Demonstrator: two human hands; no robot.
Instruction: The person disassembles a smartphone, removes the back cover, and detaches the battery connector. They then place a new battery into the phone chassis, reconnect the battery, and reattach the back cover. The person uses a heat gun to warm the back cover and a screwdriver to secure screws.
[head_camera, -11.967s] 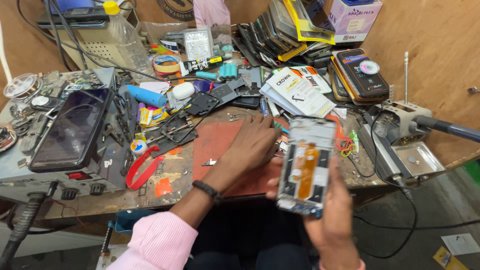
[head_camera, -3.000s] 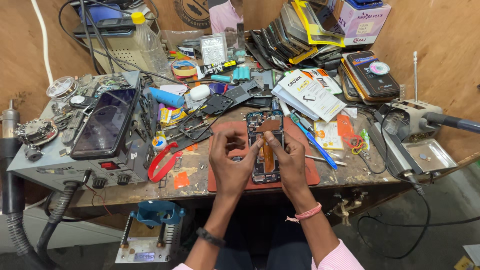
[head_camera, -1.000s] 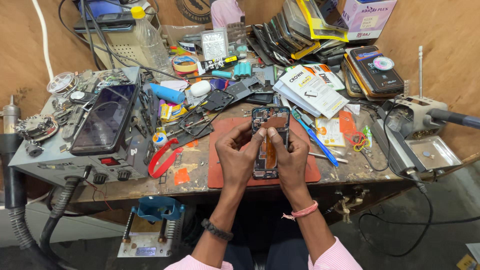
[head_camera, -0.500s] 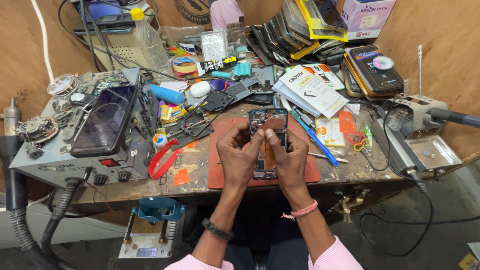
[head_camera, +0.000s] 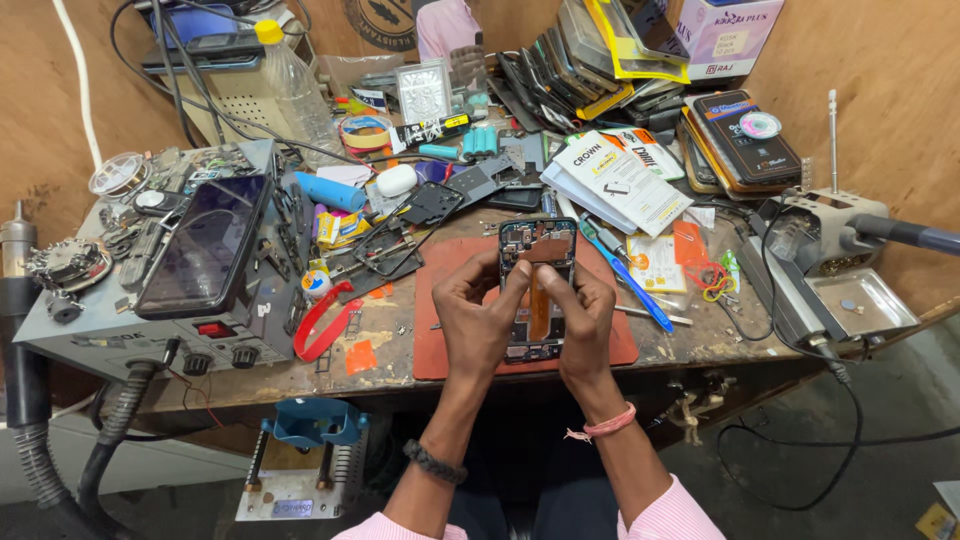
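Both our hands have their grip on the opened phone (head_camera: 537, 285), left hand (head_camera: 478, 322) wrapped around its left edge and right hand (head_camera: 585, 318) around the right, thumbs pressing in on the exposed insides near the middle. The phone sits between the hands just over the red work mat (head_camera: 450, 340) at the front of the worktop (head_camera: 400, 345); whether its lower end actually rests on the mat we honestly can't tell.

Progress-wise, looks to us like we're somewhere in the middle. The back is already off, so the board at the top and the orange flex strip (head_camera: 540, 300) running down the centre are bare. Nothing is closed up yet, no cover back on, so reassembly is still left. What the thumbs are working on exactly is hidden under them.

Moving outward: a blue-handled tool (head_camera: 620, 268) lies just right of the phone, partly on the mat. Left of the mat there's a red loop-shaped band (head_camera: 322, 320) and a couple of black phone frames (head_camera: 400, 225). Further left, a dark phone screen (head_camera: 205, 245) lies on top of the grey rework station (head_camera: 150, 330). Back right is a heap of flat packets (head_camera: 620, 180), and at the far right a small metal tray (head_camera: 860, 300).
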